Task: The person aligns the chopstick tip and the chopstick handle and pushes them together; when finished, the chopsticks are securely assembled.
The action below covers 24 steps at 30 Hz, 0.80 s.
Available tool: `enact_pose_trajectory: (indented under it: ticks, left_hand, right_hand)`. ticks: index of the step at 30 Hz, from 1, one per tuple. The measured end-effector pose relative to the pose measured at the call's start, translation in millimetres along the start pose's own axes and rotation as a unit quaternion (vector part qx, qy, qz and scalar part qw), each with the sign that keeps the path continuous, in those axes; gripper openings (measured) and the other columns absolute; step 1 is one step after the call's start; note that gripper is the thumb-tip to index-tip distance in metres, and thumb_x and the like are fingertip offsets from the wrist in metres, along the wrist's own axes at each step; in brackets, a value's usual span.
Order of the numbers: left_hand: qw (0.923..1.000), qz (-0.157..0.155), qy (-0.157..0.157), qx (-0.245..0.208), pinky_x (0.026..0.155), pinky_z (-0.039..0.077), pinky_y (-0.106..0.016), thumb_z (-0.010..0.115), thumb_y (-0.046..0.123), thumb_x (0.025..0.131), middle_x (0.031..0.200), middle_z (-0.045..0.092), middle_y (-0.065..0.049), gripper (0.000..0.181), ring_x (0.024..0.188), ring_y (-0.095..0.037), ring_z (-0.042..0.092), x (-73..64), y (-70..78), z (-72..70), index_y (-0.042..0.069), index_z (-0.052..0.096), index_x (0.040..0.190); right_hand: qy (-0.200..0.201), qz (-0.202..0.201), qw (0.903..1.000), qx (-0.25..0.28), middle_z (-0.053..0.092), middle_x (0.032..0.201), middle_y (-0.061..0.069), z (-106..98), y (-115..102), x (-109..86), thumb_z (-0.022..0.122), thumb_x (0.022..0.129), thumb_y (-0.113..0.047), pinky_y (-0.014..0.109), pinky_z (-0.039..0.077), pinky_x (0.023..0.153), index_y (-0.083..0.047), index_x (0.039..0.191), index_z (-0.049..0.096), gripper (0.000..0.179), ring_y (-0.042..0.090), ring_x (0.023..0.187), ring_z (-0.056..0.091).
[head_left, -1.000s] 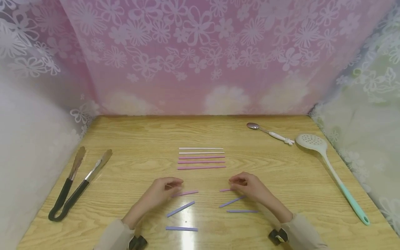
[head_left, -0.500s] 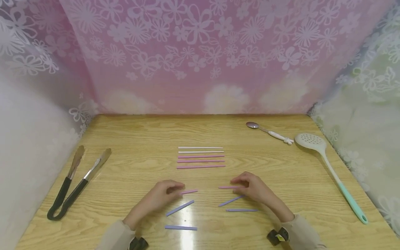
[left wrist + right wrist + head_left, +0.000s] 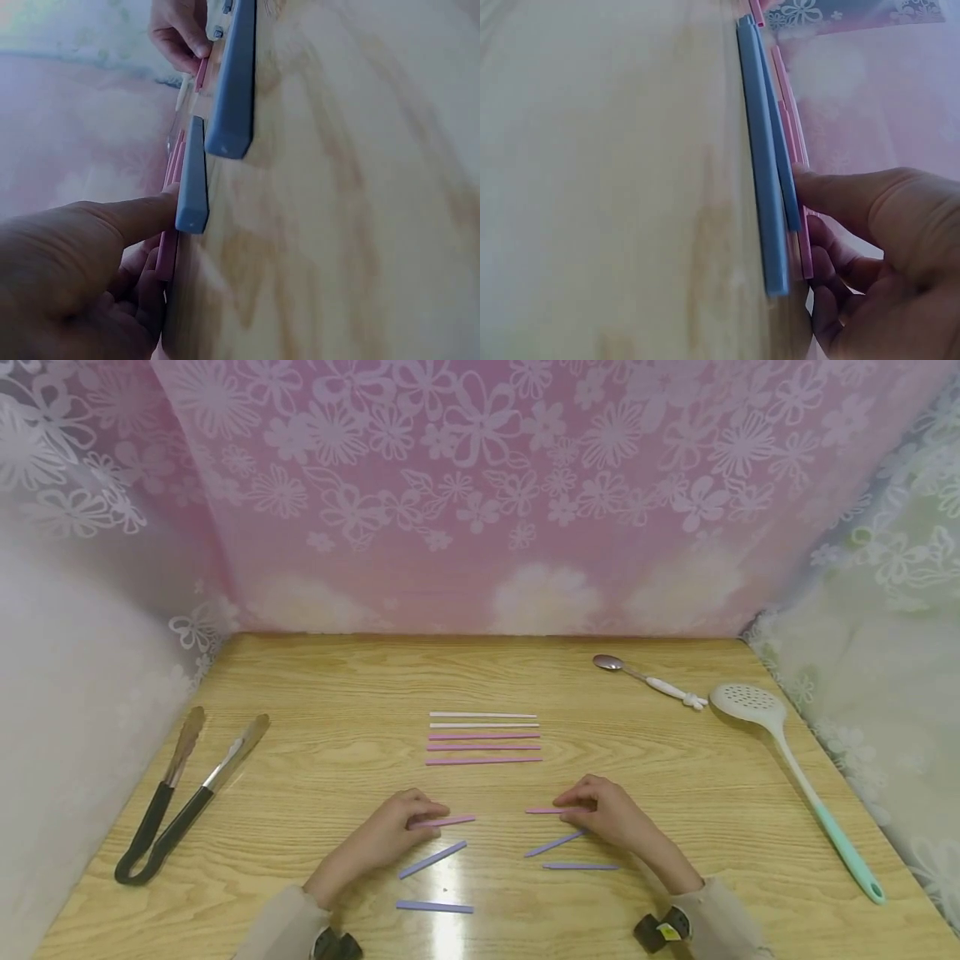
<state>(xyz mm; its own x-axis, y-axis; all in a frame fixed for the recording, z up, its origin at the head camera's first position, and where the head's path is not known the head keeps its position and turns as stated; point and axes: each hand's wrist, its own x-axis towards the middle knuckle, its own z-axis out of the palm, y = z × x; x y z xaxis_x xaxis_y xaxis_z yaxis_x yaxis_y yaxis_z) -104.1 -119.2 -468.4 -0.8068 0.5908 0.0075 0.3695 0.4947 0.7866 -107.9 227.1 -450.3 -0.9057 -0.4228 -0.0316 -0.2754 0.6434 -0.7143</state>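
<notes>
My left hand pinches a pink chopstick piece between thumb and fingers, low over the table. Across a gap, my right hand pinches another pink piece, thinner, its free end pointing left. In the left wrist view the thumb overlaps the pink piece, with curled fingers behind it. The right wrist view has the other pink piece between thumb and fingers. Nearer the body lie thicker purple-blue pieces on the left and thinner ones on the right, these with small narrow ends.
Beyond the hands, several longer chopsticks, pink and white, lie in a parallel row. Black-handled tongs lie spread at left. A spoon and a slotted skimmer occupy the right side. A flowered cloth hangs behind the table.
My left hand has shifted slightly right, and its thumb has come under the pink piece, now gripped. The right hand has its thumb at its pink piece, which lies a little farther out.
</notes>
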Motion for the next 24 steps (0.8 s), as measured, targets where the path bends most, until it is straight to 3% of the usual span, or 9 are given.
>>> enact_pose_trajectory:
  ticks: [12,18,24]
  left_hand:
    - [0.9997,-0.010,0.008,-0.019,0.068,0.045,-0.020,0.059,0.013,0.094,0.095,0.059,0.002,0.022,0.081,-0.008,0.047,-0.2,-1.4,3.1,0.005,0.068,0.112]
    - [0.9993,0.007,0.035,0.010,0.072,0.047,-0.022,0.059,0.013,0.094,0.096,0.060,0.003,0.021,0.085,-0.009,0.050,1.2,0.4,6.2,0.007,0.069,0.112]
    - [0.9982,0.004,0.060,-0.003,0.079,0.047,-0.025,0.057,0.019,0.095,0.098,0.059,0.007,0.023,0.091,-0.011,0.051,7.0,7.6,7.5,0.012,0.067,0.114]
  right_hand:
    - [0.025,-0.012,0.9995,-0.015,0.060,0.083,-0.004,4,2,-0.2,0.071,0.085,-0.012,0.020,0.045,0.063,-0.008,0.089,0.074,0.007,0.004,0.074,0.049]
    - [0.051,0.002,0.9987,-0.011,0.060,0.082,-0.005,7,1,-0.8,0.070,0.085,-0.010,0.020,0.047,0.065,-0.009,0.091,0.073,0.006,0.004,0.073,0.050]
    - [0.082,-0.002,0.9964,0.019,0.063,0.084,-0.005,12,-9,3.1,0.071,0.085,-0.015,0.022,0.049,0.069,-0.010,0.090,0.073,0.006,0.004,0.077,0.054]
